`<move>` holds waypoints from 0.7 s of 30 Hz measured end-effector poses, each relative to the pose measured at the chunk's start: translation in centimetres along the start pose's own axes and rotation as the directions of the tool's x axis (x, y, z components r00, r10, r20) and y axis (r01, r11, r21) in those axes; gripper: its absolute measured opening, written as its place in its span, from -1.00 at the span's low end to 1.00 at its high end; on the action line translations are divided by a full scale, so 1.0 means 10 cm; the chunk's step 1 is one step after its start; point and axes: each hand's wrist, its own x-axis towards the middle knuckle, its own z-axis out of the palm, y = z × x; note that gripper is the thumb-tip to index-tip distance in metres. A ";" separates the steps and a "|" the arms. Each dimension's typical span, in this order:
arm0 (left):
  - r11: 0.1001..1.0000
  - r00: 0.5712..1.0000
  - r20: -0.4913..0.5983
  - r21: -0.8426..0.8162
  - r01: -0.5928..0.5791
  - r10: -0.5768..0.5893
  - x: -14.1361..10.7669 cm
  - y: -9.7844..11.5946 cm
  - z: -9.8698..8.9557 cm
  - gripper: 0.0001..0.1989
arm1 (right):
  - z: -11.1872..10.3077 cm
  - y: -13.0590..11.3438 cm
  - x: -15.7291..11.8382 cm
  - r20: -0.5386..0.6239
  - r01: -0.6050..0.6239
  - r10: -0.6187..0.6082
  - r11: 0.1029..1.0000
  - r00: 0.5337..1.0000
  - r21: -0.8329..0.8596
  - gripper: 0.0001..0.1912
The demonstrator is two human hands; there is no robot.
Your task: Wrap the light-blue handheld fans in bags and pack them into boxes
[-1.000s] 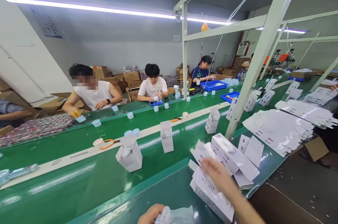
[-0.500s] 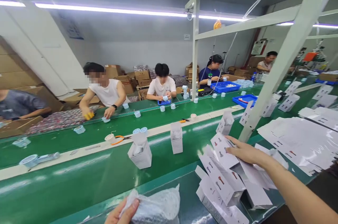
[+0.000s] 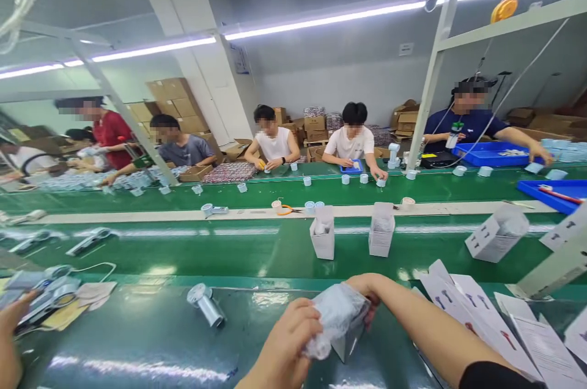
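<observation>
1. Head view, near edge of the green work surface (image 3: 137, 346): left hand (image 3: 287, 346) raised from the bottom of the frame, fingers curled and pinching the lower end of a clear plastic bag (image 3: 334, 315) with a pale item inside.
2. Right hand (image 3: 367, 291) reaching in from the lower right, forearm slanting across the bench, fingers wrapped round the far side of the same bag; a black sleeve (image 3: 495, 374) at the frame corner.
3. Bag held between both hands just above the work surface, tilted, its upper end toward the right hand; a small white carton (image 3: 346, 343) touching its underside, mostly hidden.
4. Just right of the forearm: flat printed white cartons (image 3: 463, 309) fanned out on the bench.
5. Left of the hands, apart from them: a small silver cylindrical item (image 3: 206, 304) lying on its side.
6. Far lower left: another person's hand (image 3: 9, 340) at a heap of grey handheld devices (image 3: 41, 291).
7. On the green conveyor belt (image 3: 229, 248) beyond: two open white boxes (image 3: 323, 236) standing upright side by side, a third box (image 3: 498, 233) tipped over further right.
8. Across the line: seated co-workers (image 3: 353, 141) bent over small pale blue cups (image 3: 345, 179), blue trays (image 3: 490, 153) at the right, stacked brown cardboard boxes (image 3: 316, 126) against the back wall.
</observation>
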 end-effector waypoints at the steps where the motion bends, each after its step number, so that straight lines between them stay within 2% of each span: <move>1: 0.993 0.997 0.063 0.109 0.044 -0.052 -0.02 0.02 0.01 -0.64 | 0.01 0.05 0.00 0.013 -0.031 0.031 0.999 0.999 0.025 -0.52; 3: 0.941 0.949 0.145 0.239 0.241 -0.279 0.02 0.09 0.02 -0.65 | 0.07 0.25 -0.09 -0.025 0.010 -0.007 0.993 1.000 0.114 -0.23; 5: 0.857 0.866 0.158 0.310 0.412 -0.474 0.14 0.14 0.04 -0.71 | 0.24 0.55 -0.22 -0.124 0.223 -0.199 0.951 0.972 0.214 -0.16; 6: 0.820 0.839 0.136 0.341 0.459 -0.526 0.21 0.15 0.07 -0.73 | 0.37 0.71 -0.25 -0.179 0.349 -0.313 0.908 0.933 0.231 -0.11; 7: 0.794 0.828 0.107 0.371 0.481 -0.551 0.29 0.15 0.11 -0.74 | 0.53 0.85 -0.26 -0.249 0.488 -0.435 0.845 0.865 0.220 0.06; 8: 0.776 0.825 0.081 0.404 0.485 -0.559 0.36 0.14 0.16 -0.73 | 0.68 0.97 -0.22 -0.312 0.564 -0.503 0.812 0.806 0.149 0.28; 9: 0.764 0.828 0.076 0.441 0.472 -0.556 0.43 0.12 0.21 -0.72 | 0.82 1.06 -0.16 -0.397 0.585 -0.519 0.809 0.757 0.061 0.42; 10: 0.759 0.828 0.105 0.476 0.444 -0.550 0.49 0.11 0.26 -0.71 | 0.94 1.10 -0.09 -0.497 0.576 -0.503 0.817 0.708 -0.006 0.46; 12: 0.771 0.809 0.227 0.518 0.371 -0.542 0.60 0.09 0.34 -0.67 | 1.04 1.05 0.07 -0.645 0.537 -0.473 0.836 0.601 -0.113 0.36; 13: 0.779 0.791 0.285 0.525 0.344 -0.542 0.65 0.09 0.36 -0.65 | 1.03 0.99 0.12 -0.674 0.544 -0.481 0.827 0.561 -0.138 0.29; 14: 0.780 0.771 0.323 0.530 0.333 -0.549 0.69 0.10 0.37 -0.65 | 0.98 0.92 0.15 -0.670 0.572 -0.509 0.806 0.540 -0.152 0.19; 16: 0.778 0.751 0.354 0.537 0.325 -0.558 0.73 0.13 0.35 -0.65 | 0.86 0.78 0.14 -0.606 0.643 -0.579 0.753 0.546 -0.139 0.03; 17: 0.784 0.763 0.348 0.535 0.316 -0.545 0.72 0.13 0.35 -0.60 | 0.81 0.74 0.12 -0.579 0.665 -0.591 0.739 0.561 -0.110 -0.02; 19: 0.814 0.813 0.335 0.520 0.261 -0.475 0.65 0.12 0.36 -0.44 | 0.77 0.74 0.07 -0.564 0.661 -0.575 0.748 0.593 -0.067 -0.05; 20: 0.829 0.827 0.352 0.514 0.221 -0.439 0.59 0.08 0.40 -0.41 | 0.79 0.77 0.06 -0.568 0.641 -0.556 0.765 0.607 -0.064 -0.05; 21: 0.838 0.823 0.388 0.514 0.181 -0.415 0.51 0.04 0.44 -0.42 | 0.83 0.82 0.07 -0.575 0.623 -0.536 0.780 0.618 -0.057 -0.06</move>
